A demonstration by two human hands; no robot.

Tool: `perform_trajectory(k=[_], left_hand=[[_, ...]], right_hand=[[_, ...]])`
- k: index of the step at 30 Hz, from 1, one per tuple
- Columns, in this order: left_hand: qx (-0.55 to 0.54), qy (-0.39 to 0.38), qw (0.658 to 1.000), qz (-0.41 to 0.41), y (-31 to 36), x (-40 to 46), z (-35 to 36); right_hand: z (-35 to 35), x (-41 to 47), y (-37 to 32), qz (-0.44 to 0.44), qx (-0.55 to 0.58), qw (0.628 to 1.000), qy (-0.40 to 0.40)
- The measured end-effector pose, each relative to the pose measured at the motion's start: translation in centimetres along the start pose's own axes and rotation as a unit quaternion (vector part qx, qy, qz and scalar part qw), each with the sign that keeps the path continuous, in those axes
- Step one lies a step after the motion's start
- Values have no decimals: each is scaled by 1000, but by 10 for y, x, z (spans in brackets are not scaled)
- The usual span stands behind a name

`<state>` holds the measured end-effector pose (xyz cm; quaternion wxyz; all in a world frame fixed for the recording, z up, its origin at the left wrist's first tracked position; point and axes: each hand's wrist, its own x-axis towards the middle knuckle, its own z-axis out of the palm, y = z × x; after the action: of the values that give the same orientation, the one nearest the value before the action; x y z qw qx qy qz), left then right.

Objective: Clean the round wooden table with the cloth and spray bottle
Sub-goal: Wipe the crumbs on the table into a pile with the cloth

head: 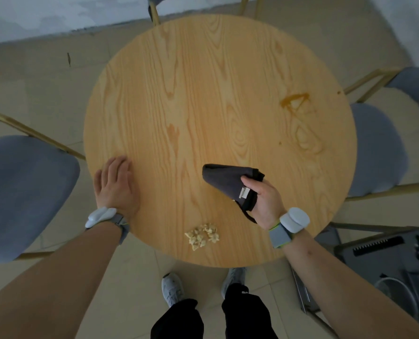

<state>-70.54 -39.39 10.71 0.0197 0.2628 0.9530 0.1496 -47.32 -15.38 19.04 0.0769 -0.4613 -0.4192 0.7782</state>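
Two hands in my view, both w/ grey straps and white pods at the wrists. Left hand (116,185) lies flat, palm down, fingers together, on the near-left edge of the round wooden table (203,94). Right hand (264,195) is closed round a dark grey cloth (225,178), folded soft fabric w/ a small white tag, held just over the near-right part of the top; can't tell if it touches the wood. Tabletop is pale, smooth, strong grain. Amber smear (295,100), thin and streaky, sits far right. Pile of pale crumbs (203,236), lumpy, sits at the near edge btwn my arms. Blue-grey padded chairs (24,192) w/ gold metal legs ring the table. Floor is beige tile. Spray bottle not in view.
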Motion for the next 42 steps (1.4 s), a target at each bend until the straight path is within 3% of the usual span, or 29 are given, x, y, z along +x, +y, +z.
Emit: perform_trajectory(k=[6,9,13,18,26,28,31,34,37,42], left_hand=[[16,12,1000,-2,3,1,1],[24,14,1000,-1,-3,1,3],[18,37,999,0,-8,2,8],[18,47,999,6,-9,3,10],[4,54,998,18,-10,-2,8],[0,58,998,14,-6,-2,8],[-7,61,998,13,-4,-2,8],[-3,24,999,26,-1,-3,3],[31,-7,998,47,0,-6,-8],[34,57,997,47,40,-10,-20]], right_hand=[[-38,8,-28,-45,-41,998,-5],[-47,7,-27,-78,-136,987,-22],[-47,-2,12,-44,-237,969,-46],[-19,-28,63,1,-226,967,-121],[23,-64,105,-20,-238,966,-95],[21,-64,106,-33,-188,981,-34],[18,-63,104,-9,1,1000,0],[8,-64,98,-31,159,986,-45],[-10,-71,91,-42,244,967,-57],[-60,-87,80,-65,334,939,-55]])
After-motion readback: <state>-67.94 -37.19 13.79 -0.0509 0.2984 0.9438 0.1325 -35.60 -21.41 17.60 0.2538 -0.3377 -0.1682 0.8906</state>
